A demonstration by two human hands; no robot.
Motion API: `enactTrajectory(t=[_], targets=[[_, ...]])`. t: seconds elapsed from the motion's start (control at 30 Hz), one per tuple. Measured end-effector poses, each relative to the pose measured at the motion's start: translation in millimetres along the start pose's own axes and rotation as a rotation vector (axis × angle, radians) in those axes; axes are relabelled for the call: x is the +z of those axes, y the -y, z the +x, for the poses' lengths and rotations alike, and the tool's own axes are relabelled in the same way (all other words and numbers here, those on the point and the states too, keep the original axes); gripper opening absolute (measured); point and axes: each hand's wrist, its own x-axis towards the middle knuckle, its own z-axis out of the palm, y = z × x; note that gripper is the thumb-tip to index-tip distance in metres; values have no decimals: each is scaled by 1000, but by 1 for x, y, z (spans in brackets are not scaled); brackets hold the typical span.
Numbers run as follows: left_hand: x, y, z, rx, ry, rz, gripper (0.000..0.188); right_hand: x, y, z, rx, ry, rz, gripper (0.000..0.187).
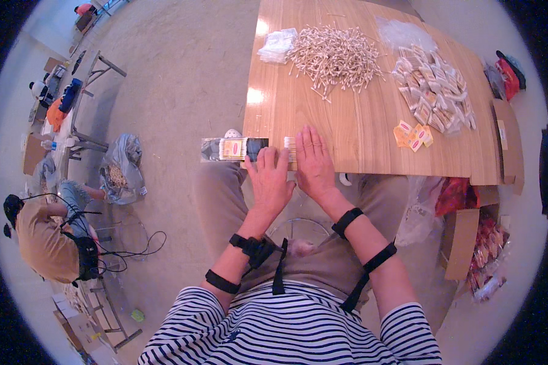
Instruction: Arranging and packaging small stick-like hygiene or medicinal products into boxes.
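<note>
Swab row (290,146) flanked by left hand (270,185) and right hand (315,163)

One table (329,121) is worked at, and one row of white-tipped swabs is seen standing out at its near edge, in the gap between the two hands; the number of swabs in it cannot be told, since part is covered. The right hand is laid palm down just beside the row, its fingers straight and close together, with nothing seen gripped. The left hand is held half open, its fingers apart and bent, the thumb set off toward the right hand; its fingertips are rested at the lower edge of one black piece (259,145), and what lies beneath them is hidden. One swab packet (231,149) with an orange and white card is placed left of that piece, jutting past the table's corner.

Farther back, one heap of loose swabs (335,58) is spread, too many to be counted. Beside it, two lots of clear bags are laid out: one left stack (278,45) and one right stack (406,33). One heap of filled packets (435,88) is piled at the right, also uncounted. In front of it, at least three orange cards (414,136) are scattered, overlapping. Two black straps are worn on each forearm.
</note>
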Motion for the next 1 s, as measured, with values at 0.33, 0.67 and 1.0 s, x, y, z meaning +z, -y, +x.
enactTrajectory(t=[0.33, 0.67, 1.0], targets=[[-4, -2, 3, -20, 49, 27, 88, 0, 1, 0, 3, 16, -12, 75], [1, -3, 7, -21, -10, 68, 81, 0, 2, 0, 6, 57, -71, 71], [3, -4, 9, -12, -17, 81, 80, 4, 0, 0, 12, 29, -83, 70]])
